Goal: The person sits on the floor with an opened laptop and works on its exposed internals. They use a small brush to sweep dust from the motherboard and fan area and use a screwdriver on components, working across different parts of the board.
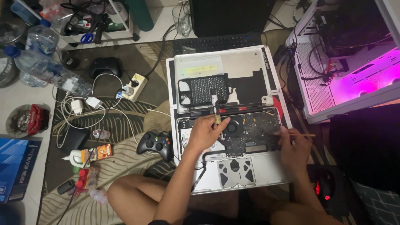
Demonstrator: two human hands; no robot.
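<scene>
On the rug, the opened laptop (233,166) looks fragile; lift by its edges. Left hand (206,133) grasps a screwdriver (216,109); right hand (293,146) pinches a thin stick (302,134).

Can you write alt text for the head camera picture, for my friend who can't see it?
A person sitting on a patterned rug works inside an opened laptop: the left hand holds a screwdriver over the circuit board, the right hand a thin stick. A black game controller, cables and water bottles lie around.
</scene>
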